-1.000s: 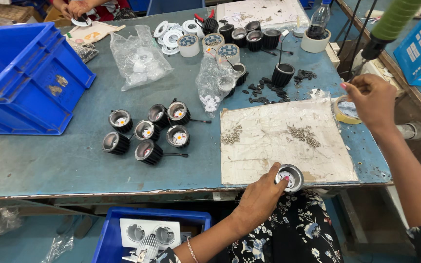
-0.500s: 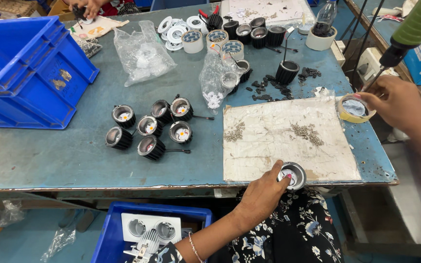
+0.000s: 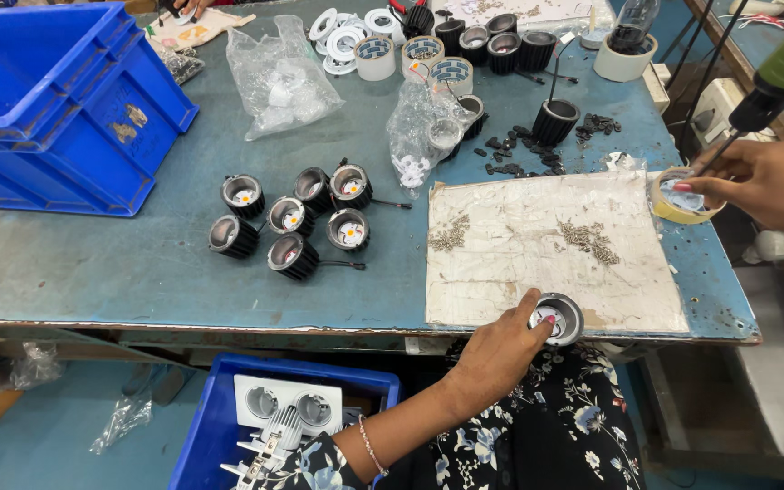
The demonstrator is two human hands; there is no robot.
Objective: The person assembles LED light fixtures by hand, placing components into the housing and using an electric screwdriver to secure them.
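Downlight housing (image 3: 557, 318): at 6 o'clock edge of tabletop (image 3: 138, 281), on the stained mat (image 3: 546, 249). Left hand (image 3: 498, 349) fingers pinch its ribbed side. Likely rigid, moderately weighty; lens face fragile, so grip the ribs. Right hand (image 3: 759, 186), 3 o'clock, fingers curled on tape roll (image 3: 682, 198).

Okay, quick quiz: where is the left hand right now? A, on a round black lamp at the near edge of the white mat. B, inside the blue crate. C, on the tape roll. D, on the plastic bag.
A: the left hand grips the round lamp at the mat's near edge.
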